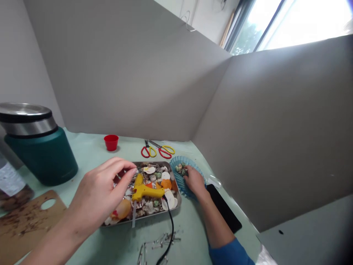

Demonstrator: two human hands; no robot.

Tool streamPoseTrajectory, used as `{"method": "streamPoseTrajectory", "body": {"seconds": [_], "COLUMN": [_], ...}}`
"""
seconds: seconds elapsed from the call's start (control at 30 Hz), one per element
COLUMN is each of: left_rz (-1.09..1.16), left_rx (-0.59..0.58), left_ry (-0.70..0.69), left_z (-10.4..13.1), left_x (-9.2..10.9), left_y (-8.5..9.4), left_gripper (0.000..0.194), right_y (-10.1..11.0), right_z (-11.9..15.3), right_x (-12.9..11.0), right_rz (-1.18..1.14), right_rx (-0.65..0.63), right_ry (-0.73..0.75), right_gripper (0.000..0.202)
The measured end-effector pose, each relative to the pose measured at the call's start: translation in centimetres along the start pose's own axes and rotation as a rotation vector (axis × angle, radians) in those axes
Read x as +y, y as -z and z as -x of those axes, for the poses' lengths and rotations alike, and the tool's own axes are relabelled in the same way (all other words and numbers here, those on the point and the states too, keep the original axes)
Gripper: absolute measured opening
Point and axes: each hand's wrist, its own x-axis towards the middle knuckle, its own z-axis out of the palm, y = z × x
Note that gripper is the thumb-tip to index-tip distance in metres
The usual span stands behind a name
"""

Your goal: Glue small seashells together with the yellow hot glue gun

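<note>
My left hand (102, 191) hovers over the near left side of a metal tray (178, 204), thumb and forefinger pinched together; anything between the tips is too small to make out. Seashells of white, orange and green (150, 208) fill the tray. A yellow glue gun (146, 191) lies on top of them, a clear glue stick jutting from it and a black cord (171, 228) trailing toward me. At the right, my right hand (195, 180) reaches into a blue scalloped dish (179, 180), its fingers closed at a few small greenish shells (181, 168).
Two pairs of scissors (158, 149) and a red cup (111, 142) stand behind the tray. A green wide-mouthed flask (41, 154), a jar (12, 184) and a brown board (30, 224) occupy the left. Thin metallic pieces (157, 244) lie in front; a black phone-like slab (224, 209) lies right.
</note>
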Motion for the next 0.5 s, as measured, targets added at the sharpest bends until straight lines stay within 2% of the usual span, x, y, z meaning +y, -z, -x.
{"method": "streamPoseTrajectory", "body": {"seconds": [0.23,0.5], "left_rz": [-0.003,-0.024], "left_rx": [-0.012,-0.024], "left_ry": [-0.002,0.006], "left_z": [0.01,-0.08], "left_x": [-0.24,-0.30], "left_y": [-0.38,-0.70], "left_gripper": [0.017,0.019], "right_y": [-0.51,-0.33], "right_z": [0.00,0.37], "right_x": [0.00,-0.18], "right_rz": [0.015,0.025], "right_rx": [0.002,0.060], "right_ry": [-0.013,-0.028], "right_gripper": [0.028,0.028]}}
